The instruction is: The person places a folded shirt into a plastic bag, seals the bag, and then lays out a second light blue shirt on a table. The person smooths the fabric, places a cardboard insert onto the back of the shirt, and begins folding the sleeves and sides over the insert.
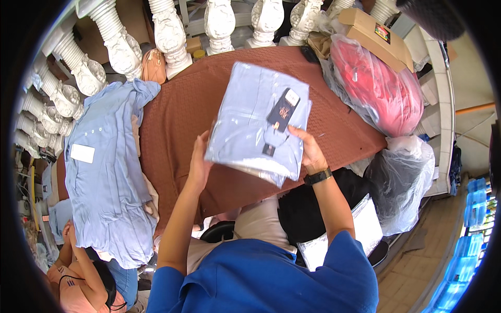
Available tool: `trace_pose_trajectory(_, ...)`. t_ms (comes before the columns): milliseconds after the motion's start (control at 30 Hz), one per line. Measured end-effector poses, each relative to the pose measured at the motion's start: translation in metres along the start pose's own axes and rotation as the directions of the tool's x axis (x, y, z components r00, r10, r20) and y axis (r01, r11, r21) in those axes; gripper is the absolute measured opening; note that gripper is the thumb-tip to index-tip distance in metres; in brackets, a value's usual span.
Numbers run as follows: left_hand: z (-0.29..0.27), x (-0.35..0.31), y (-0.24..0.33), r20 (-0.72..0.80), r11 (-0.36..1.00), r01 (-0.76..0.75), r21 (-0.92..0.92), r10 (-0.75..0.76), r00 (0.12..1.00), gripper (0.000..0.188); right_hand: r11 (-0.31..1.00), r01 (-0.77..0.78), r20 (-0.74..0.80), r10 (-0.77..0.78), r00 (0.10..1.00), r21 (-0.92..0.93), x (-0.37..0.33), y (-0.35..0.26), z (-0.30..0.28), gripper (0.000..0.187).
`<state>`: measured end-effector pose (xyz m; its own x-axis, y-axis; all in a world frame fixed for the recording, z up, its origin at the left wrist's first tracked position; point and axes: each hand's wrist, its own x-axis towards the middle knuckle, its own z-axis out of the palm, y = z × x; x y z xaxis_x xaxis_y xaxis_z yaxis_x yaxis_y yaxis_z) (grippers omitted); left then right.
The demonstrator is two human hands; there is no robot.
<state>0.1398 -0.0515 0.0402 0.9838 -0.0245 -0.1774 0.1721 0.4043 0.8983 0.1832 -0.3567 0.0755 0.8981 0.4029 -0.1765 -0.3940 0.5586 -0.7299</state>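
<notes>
Between my two hands I hold a folded light-blue garment in a clear plastic bag, raised over a table with a brown cloth. My left hand grips its lower left edge, fingers partly hidden behind it. My right hand holds the lower right edge, thumb on the front and the other fingers behind. A dark hang tag with a white sticker lies on the garment's front, and a small dark label shows below it.
Light-blue garments with a white tag lie spread at the left. A co-worker's arm is at lower left. Bagged red goods, a cardboard box and bagged dark goods stand at the right. White balusters line the far edge.
</notes>
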Motion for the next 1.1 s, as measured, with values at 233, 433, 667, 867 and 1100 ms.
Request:
trace_pose_trajectory(233, -0.038, -0.019, -0.047, 0.119, 0.215, -0.258, 0.942, 0.503, 0.856, 0.052, 0.938, 0.320, -0.085, -0.311, 0.947, 0.133, 0.110, -0.047, -0.021, 0.041)
trace_pose_trajectory(433, -0.025, -0.023, -0.043, 0.143, 0.089, -0.203, 0.975, 0.450, 0.881, 0.052, 0.813, 0.530, -0.190, -0.496, 0.847, 0.240, 0.225, -0.066, -0.047, 0.042)
trace_pose_trajectory(667, -0.020, -0.018, -0.042, 0.128, 0.089, -0.178, 0.980, 0.402, 0.907, 0.051, 0.762, 0.508, -0.378, -0.367, 0.850, 0.402, 0.319, -0.053, -0.110, 0.046)
trace_pose_trajectory(867, -0.022, -0.021, -0.040, 0.096, 0.080, -0.138, 0.987, 0.392, 0.915, 0.051, 0.765, 0.533, -0.460, -0.351, 0.816, 0.362, 0.343, -0.054, -0.104, 0.035)
trace_pose_trajectory(1100, -0.025, -0.023, -0.041, 0.080, 0.077, -0.119, 0.990, 0.392, 0.917, 0.051, 0.872, 0.461, -0.565, -0.300, 0.768, 0.164, 0.317, -0.078, -0.090, 0.052)
